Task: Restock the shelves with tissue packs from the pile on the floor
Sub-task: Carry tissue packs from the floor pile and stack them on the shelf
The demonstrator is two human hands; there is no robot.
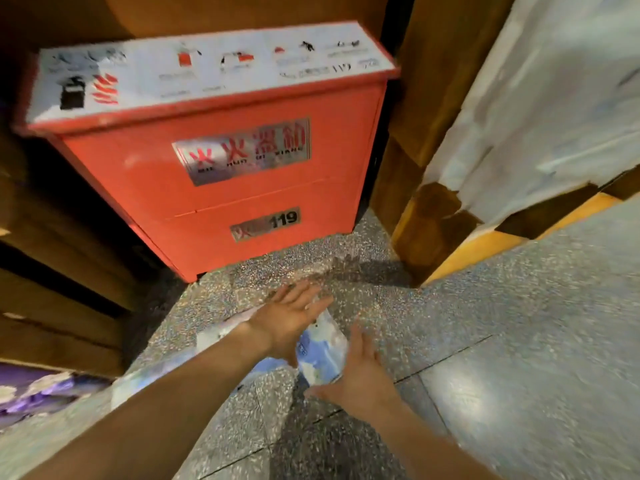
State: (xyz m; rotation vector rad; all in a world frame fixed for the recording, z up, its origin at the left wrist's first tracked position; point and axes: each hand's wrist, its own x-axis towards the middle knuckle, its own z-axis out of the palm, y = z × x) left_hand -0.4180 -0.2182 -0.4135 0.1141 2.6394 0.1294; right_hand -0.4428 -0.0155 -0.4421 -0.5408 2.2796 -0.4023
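Fingers (304, 299) straight on left hand (289, 320) and right hand (362, 374), flanking the tissue pack (322, 353).

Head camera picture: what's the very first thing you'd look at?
The big red box marked 119 grabs the eye, standing mid-frame on the speckled floor. Just below it, a left hand and a right hand, both with straight fingers, flank a blue-and-white tissue pack.
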